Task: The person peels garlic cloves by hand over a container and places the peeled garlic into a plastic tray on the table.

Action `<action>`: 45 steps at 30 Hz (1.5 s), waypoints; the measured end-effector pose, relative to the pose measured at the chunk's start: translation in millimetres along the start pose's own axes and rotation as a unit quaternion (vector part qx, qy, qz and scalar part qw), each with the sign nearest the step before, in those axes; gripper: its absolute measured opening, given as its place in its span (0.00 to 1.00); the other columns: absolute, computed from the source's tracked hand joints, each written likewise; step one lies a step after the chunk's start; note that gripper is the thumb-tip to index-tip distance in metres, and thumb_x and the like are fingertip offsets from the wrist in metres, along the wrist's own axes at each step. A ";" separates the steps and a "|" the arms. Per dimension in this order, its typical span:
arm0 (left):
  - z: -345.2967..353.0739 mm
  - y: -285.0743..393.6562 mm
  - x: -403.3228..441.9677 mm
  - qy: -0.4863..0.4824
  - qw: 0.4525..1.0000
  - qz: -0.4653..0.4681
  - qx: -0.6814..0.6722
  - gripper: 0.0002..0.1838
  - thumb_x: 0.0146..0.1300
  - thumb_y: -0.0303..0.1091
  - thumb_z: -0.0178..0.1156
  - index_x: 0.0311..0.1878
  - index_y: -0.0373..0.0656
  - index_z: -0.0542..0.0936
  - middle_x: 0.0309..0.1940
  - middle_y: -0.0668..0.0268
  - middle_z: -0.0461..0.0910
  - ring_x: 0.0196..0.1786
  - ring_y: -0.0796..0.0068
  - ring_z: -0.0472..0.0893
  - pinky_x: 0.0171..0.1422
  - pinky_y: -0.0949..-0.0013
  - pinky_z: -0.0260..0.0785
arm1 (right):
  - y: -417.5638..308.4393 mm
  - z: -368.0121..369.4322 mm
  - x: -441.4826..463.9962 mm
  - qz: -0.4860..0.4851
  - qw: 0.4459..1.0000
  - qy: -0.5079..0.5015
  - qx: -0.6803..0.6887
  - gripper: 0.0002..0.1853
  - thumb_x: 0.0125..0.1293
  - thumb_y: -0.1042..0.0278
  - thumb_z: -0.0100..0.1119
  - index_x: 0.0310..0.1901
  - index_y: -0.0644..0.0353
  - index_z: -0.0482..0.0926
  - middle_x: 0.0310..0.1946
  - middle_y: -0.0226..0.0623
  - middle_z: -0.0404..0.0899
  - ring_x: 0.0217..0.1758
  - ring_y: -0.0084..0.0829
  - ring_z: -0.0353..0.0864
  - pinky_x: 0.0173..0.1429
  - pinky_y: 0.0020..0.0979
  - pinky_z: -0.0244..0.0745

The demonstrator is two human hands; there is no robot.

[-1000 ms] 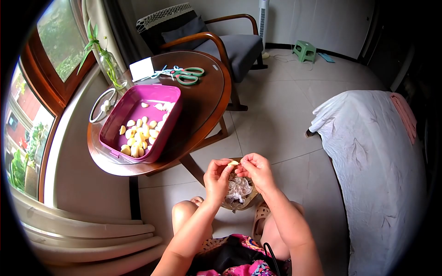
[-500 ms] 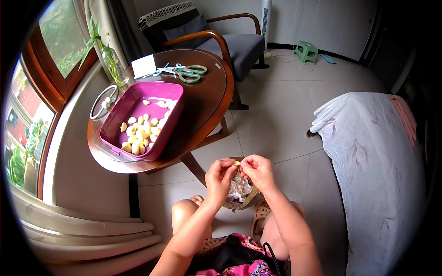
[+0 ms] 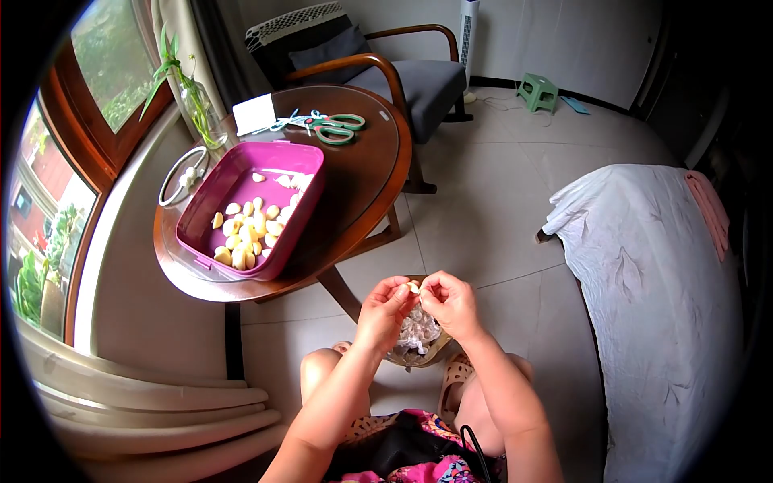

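A pale garlic clove (image 3: pixel 413 286) is pinched between the thumb and fingers of my left hand (image 3: pixel 382 312). My right hand (image 3: pixel 451 303) is closed at the clove's right end, its thumb and forefinger pressed together there; any loose skin between them is too small to make out. Right below both hands stands a bin (image 3: pixel 440 347) holding white papery garlic skins (image 3: pixel 417 328). Up and to the left, a magenta plastic box (image 3: pixel 309 193) contains many garlic cloves (image 3: pixel 248 231), some whiter ones along its right side.
The box rests on a round wooden table (image 3: pixel 372 173) with green-handled scissors (image 3: pixel 338 129), a white card (image 3: pixel 254 115) and a glass vase (image 3: pixel 199 113). An armchair (image 3: pixel 419 84) and green stool (image 3: pixel 537 93) stand behind. A cloth-covered piece of furniture (image 3: pixel 644 266) is on the right.
The clove has tilted a little between my fingers and shows a paler side. My right hand's fingers have shifted slightly at its end.
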State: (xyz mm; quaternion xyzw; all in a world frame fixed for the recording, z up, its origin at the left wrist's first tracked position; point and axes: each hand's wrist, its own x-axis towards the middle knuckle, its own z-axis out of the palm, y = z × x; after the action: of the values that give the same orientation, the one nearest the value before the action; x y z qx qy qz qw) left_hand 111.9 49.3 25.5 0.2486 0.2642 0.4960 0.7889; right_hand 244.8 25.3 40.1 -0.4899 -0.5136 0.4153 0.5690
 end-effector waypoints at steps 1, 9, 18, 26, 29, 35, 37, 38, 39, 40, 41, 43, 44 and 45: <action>-2.0 -0.1 0.5 -0.002 1.000 -0.009 -0.005 0.07 0.60 0.26 0.52 0.42 0.37 0.72 0.38 0.61 0.76 0.42 0.72 0.76 0.51 0.72 0.69 | -0.1 0.0 -0.7 -0.007 1.000 -0.002 -0.009 0.03 0.54 0.76 0.56 0.28 0.65 0.73 0.21 0.26 0.74 0.27 0.12 0.70 0.32 0.17 0.67; -8.0 -6.1 3.3 -0.079 0.995 -0.021 -0.062 0.08 0.61 0.27 0.51 0.42 0.36 0.73 0.37 0.60 0.76 0.41 0.71 0.76 0.51 0.71 0.69 | -5.8 -5.7 2.7 0.087 0.976 -0.049 0.196 0.03 0.56 0.75 0.53 0.28 0.63 0.71 0.21 0.26 0.72 0.21 0.14 0.68 0.26 0.17 0.65; 2.9 3.4 0.4 -0.008 0.999 -0.046 -0.004 0.10 0.62 0.28 0.50 0.45 0.36 0.72 0.38 0.60 0.76 0.40 0.72 0.76 0.50 0.72 0.70 | -5.7 -6.9 3.1 0.128 0.977 -0.026 0.169 0.05 0.58 0.72 0.54 0.31 0.64 0.72 0.24 0.30 0.74 0.23 0.16 0.71 0.28 0.17 0.68; -0.2 -0.9 2.4 -0.013 0.999 0.010 0.040 0.10 0.59 0.25 0.53 0.44 0.36 0.72 0.39 0.62 0.76 0.42 0.73 0.76 0.50 0.73 0.69 | 0.6 0.8 2.8 0.082 0.991 -0.007 0.101 0.04 0.57 0.74 0.56 0.31 0.65 0.72 0.25 0.33 0.76 0.24 0.18 0.75 0.28 0.18 0.72; -5.7 -3.0 3.4 -0.039 0.999 0.012 0.033 0.10 0.58 0.23 0.53 0.44 0.36 0.72 0.38 0.62 0.76 0.42 0.73 0.76 0.50 0.72 0.69 | -4.7 3.0 2.2 0.073 0.995 -0.003 0.069 0.03 0.58 0.77 0.53 0.30 0.66 0.71 0.23 0.32 0.74 0.23 0.18 0.73 0.27 0.19 0.70; -1.0 -3.4 2.5 -0.028 0.997 0.001 0.069 0.10 0.58 0.22 0.53 0.43 0.35 0.72 0.36 0.62 0.77 0.39 0.73 0.77 0.48 0.70 0.71 | 4.8 -1.4 5.6 0.039 0.998 0.032 0.036 0.03 0.57 0.77 0.53 0.30 0.67 0.72 0.24 0.33 0.76 0.22 0.18 0.74 0.25 0.19 0.70; 0.1 -3.0 2.0 -0.012 0.997 -0.001 0.080 0.09 0.57 0.21 0.54 0.42 0.35 0.73 0.35 0.62 0.77 0.38 0.72 0.78 0.48 0.69 0.72 | 3.6 -3.8 7.2 0.041 0.998 0.021 0.042 0.03 0.56 0.76 0.53 0.31 0.67 0.73 0.24 0.33 0.76 0.22 0.18 0.74 0.26 0.19 0.70; -0.2 -3.1 2.1 -0.006 0.994 0.018 0.107 0.09 0.56 0.21 0.54 0.42 0.35 0.73 0.35 0.62 0.77 0.38 0.73 0.77 0.48 0.71 0.72 | 0.6 -2.7 6.5 0.043 0.998 0.021 0.030 0.03 0.57 0.77 0.53 0.32 0.67 0.73 0.24 0.33 0.76 0.22 0.18 0.74 0.26 0.19 0.70; -1.0 -3.5 2.1 0.000 0.990 0.037 0.134 0.10 0.56 0.21 0.55 0.42 0.34 0.73 0.35 0.62 0.77 0.39 0.75 0.77 0.47 0.73 0.71 | -5.3 -0.7 4.6 0.044 0.999 0.021 0.018 0.02 0.57 0.78 0.53 0.32 0.67 0.74 0.24 0.33 0.75 0.23 0.18 0.74 0.27 0.19 0.71; -1.8 -3.9 2.2 0.006 0.986 0.055 0.160 0.10 0.56 0.20 0.55 0.42 0.34 0.73 0.35 0.62 0.77 0.39 0.76 0.76 0.47 0.75 0.71 | -8.4 0.8 3.4 0.046 0.999 0.021 0.006 0.03 0.57 0.79 0.52 0.33 0.67 0.74 0.24 0.33 0.75 0.23 0.18 0.73 0.28 0.19 0.71; -2.3 -4.8 2.8 0.012 0.980 0.071 0.184 0.10 0.55 0.20 0.56 0.41 0.34 0.74 0.34 0.63 0.77 0.38 0.77 0.76 0.46 0.75 0.71 | -8.2 1.4 3.2 0.003 0.999 0.025 -0.022 0.03 0.56 0.78 0.54 0.32 0.67 0.75 0.24 0.35 0.76 0.23 0.20 0.74 0.28 0.20 0.71; -2.9 -7.1 3.2 0.023 0.968 0.102 0.230 0.10 0.53 0.20 0.58 0.40 0.34 0.75 0.33 0.64 0.78 0.37 0.79 0.76 0.45 0.77 0.71 | -7.3 2.8 2.4 -0.083 0.993 0.032 -0.078 0.04 0.54 0.77 0.56 0.31 0.66 0.76 0.23 0.37 0.77 0.23 0.22 0.76 0.27 0.21 0.71; -2.8 -7.3 2.5 0.024 0.961 0.110 0.254 0.09 0.53 0.20 0.58 0.39 0.34 0.75 0.33 0.65 0.78 0.36 0.80 0.77 0.44 0.78 0.71 | -5.9 2.5 2.3 -0.093 0.990 0.032 -0.101 0.04 0.53 0.77 0.57 0.31 0.66 0.76 0.23 0.38 0.77 0.23 0.23 0.77 0.27 0.21 0.71; -2.1 -7.0 1.6 0.025 0.953 0.118 0.278 0.09 0.53 0.20 0.59 0.38 0.34 0.75 0.32 0.65 0.78 0.36 0.81 0.77 0.43 0.78 0.70 | -3.6 1.2 2.5 -0.103 0.986 0.032 -0.123 0.03 0.52 0.77 0.57 0.30 0.66 0.76 0.23 0.39 0.77 0.23 0.24 0.77 0.27 0.22 0.71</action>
State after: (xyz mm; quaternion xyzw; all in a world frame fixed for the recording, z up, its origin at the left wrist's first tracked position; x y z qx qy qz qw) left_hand 115.7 48.4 19.1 0.4751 0.3798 0.4986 0.6176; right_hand 243.9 27.3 44.1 -0.5136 -0.5900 0.2719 0.5605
